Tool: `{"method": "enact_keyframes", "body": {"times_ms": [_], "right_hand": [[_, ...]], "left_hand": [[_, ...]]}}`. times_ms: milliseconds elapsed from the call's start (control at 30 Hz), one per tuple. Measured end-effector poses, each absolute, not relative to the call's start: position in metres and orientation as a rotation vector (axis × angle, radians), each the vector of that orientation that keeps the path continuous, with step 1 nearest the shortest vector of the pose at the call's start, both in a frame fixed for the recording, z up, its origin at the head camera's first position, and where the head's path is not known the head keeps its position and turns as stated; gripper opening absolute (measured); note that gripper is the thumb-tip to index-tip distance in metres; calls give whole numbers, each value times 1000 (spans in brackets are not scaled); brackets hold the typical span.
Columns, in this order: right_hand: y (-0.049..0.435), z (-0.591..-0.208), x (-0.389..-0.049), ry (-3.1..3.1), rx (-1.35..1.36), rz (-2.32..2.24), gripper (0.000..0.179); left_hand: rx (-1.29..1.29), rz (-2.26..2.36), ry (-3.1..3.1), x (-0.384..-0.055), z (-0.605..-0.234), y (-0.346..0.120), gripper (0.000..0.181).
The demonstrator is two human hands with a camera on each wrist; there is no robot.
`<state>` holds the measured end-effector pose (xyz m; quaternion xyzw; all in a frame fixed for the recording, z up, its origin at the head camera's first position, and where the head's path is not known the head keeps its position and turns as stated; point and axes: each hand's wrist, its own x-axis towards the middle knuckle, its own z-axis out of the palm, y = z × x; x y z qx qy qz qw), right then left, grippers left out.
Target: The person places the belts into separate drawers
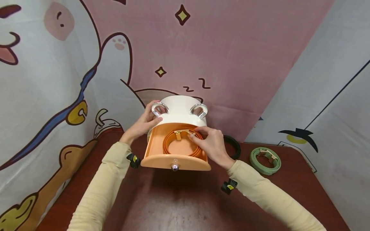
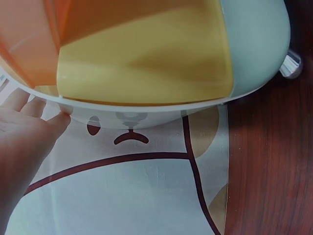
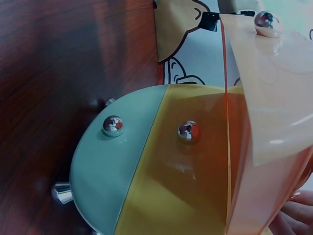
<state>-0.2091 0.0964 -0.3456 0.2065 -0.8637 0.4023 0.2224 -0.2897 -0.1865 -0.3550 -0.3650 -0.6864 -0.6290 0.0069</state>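
A white rounded cabinet (image 1: 180,110) with two silver ring ears stands on the table, its orange top drawer (image 1: 159,162) pulled out. Inside the drawer lies a coiled orange belt (image 1: 166,142) with a gold buckle. My right hand (image 1: 214,144) reaches over the drawer's right side and pinches the coil near the buckle between thumb and fingers. My left hand (image 1: 141,125) rests against the cabinet's left side, thumb by the front rim; its extended fingers also show along the shell in the left wrist view. Lower down are a yellow drawer (image 3: 171,166) and a green drawer (image 3: 112,161).
Right of the cabinet, a coiled green belt (image 1: 254,160) lies on the dark red table (image 1: 179,205). A black coil (image 1: 237,149) sits partly hidden behind my right hand. A printed cloth (image 1: 231,57) hangs close behind the cabinet.
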Motion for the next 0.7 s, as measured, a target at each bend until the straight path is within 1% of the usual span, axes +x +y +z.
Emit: {"method": "enact_keyframes", "body": {"times_ms": [367,700], "right_hand": [[100,-347,-214,-2325,706,1320,12],[110,-345,-206,-2264,745,1413,13]], "left_hand": [[-1144,-1972,-2156,-287,-353,-187,65],[-1107,-1931,-2195,-286,-350,-186,65]]}}
